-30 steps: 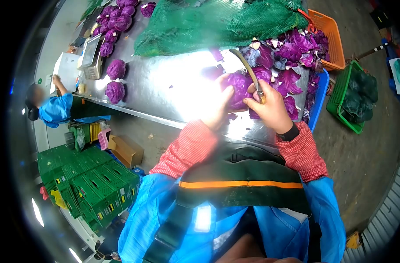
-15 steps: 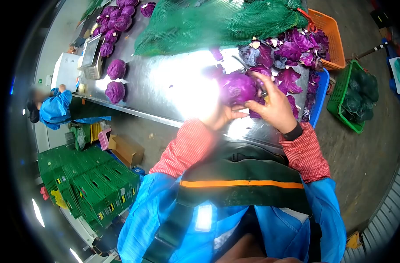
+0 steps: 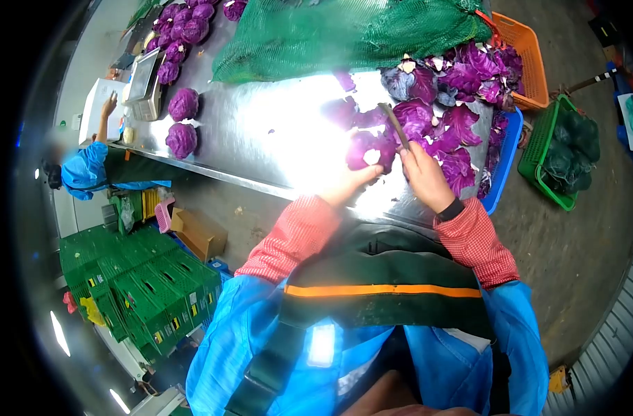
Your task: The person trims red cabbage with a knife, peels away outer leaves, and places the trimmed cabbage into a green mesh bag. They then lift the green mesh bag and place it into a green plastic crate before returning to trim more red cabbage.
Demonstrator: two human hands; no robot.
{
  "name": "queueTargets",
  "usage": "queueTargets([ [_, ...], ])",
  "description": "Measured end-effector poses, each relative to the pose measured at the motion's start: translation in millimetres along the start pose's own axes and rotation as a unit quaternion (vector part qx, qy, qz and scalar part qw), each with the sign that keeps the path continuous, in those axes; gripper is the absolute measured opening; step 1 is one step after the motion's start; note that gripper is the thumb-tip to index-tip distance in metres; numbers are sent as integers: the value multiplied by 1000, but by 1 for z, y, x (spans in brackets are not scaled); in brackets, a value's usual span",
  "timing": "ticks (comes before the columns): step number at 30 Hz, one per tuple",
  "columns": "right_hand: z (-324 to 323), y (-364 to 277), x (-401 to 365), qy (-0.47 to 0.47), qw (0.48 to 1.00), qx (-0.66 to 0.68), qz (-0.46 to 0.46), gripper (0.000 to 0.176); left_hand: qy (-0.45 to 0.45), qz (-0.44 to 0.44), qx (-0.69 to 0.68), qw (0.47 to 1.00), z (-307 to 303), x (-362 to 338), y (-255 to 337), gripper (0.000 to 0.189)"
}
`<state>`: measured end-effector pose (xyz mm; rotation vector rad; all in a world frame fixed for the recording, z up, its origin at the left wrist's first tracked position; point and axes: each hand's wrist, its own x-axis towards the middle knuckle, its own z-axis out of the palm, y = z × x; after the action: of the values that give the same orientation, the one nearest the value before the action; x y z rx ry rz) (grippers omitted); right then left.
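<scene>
My left hand (image 3: 347,182) grips a purple cabbage (image 3: 363,147) from its near left side, its pale cut stem end turned up toward me. In my right hand (image 3: 425,175) is a knife (image 3: 394,125), its blade angled up and left past the cabbage's right side. Loose purple cabbage leaves (image 3: 458,128) lie spread on the steel table (image 3: 250,132) just beyond and right of my hands. Glare washes out part of the tabletop and the edge of my left hand.
A green mesh sack (image 3: 344,35) lies across the table's far side. Whole cabbages (image 3: 183,104) and a scale (image 3: 145,83) are at left, near a person in blue (image 3: 88,170). Orange (image 3: 521,55), blue (image 3: 505,163) and green (image 3: 548,149) crates stand at right.
The cabbage has turned so its stem end shows, and my left hand now holds it alone. My right hand has come off it, with the knife blade now in sight.
</scene>
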<state>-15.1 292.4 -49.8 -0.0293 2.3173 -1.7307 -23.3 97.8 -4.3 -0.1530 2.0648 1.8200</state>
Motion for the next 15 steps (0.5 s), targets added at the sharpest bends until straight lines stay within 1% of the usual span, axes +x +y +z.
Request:
queueTargets([
  [1, 2, 0, -4, 50, 981, -168, -85, 21, 3, -57, 2, 998, 0, 2, 3, 83],
  [4, 2, -13, -21, 36, 946, -283, -152, 13, 19, -137, 16, 990, 3, 7, 11, 69],
  [6, 5, -9, -23, 37, 921, -352, -160, 12, 22, -196, -44, 979, 4, 8, 19, 65],
  [8, 6, -7, -23, 28, 901, -406, -151, 13, 24, -160, -36, 986, 2, 13, 9, 60],
  [10, 11, 4, -20, 52, 880, -445, -158, 14, 15, -149, -25, 988, 0, 19, 3, 57],
  [11, 14, 9, -17, 64, 869, -463, -162, 15, 6, -155, -19, 988, -1, 22, 1, 57],
  [15, 16, 12, 2, 92, 858, -486, -136, 17, -23, -192, -25, 981, -2, 32, -4, 53],
])
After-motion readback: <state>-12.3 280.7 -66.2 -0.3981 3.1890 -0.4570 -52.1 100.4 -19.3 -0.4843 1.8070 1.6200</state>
